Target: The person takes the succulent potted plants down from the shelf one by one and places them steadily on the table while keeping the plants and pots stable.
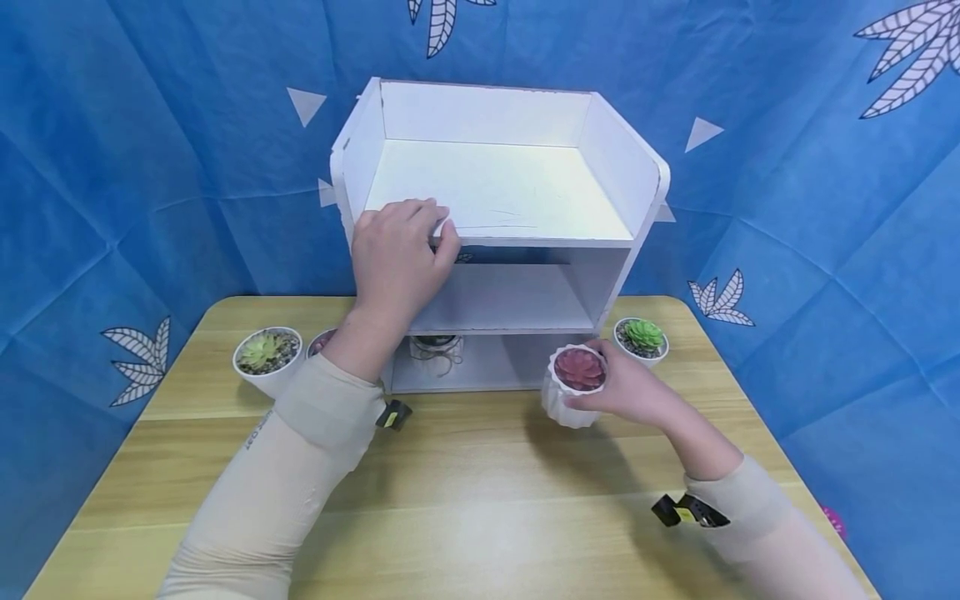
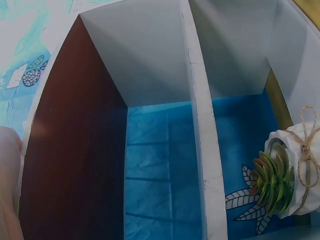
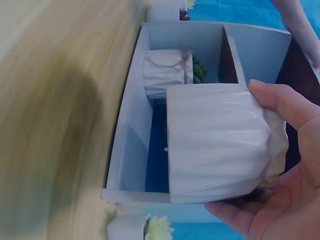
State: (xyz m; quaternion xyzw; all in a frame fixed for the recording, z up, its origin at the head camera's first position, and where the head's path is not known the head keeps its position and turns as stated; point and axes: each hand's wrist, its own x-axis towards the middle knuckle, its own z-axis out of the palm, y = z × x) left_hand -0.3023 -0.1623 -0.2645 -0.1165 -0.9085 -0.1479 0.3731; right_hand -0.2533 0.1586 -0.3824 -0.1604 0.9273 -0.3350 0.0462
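A white two-tier shelf unit (image 1: 487, 187) stands at the back of the table. My left hand (image 1: 397, 258) grips the front edge of its top board near the left side. Held in my right hand (image 1: 633, 387) is a white ribbed pot (image 1: 564, 404) with a dark red succulent (image 1: 579, 369), in front of the lower compartment's right end. Thumb and fingers wrap the pot's sides in the right wrist view. Inside the lower compartment, toward the left, stands a white pot tied with a twine bow (image 2: 306, 165), holding a green succulent (image 2: 275, 182).
Left of the unit is a pot with a pale green succulent (image 1: 266, 352); another pot (image 1: 321, 340) beside it is partly hidden by my left arm. A bright green potted succulent (image 1: 642, 337) stands right of the unit. Blue patterned cloth (image 1: 187, 150) hangs behind the wooden table (image 1: 465, 492).
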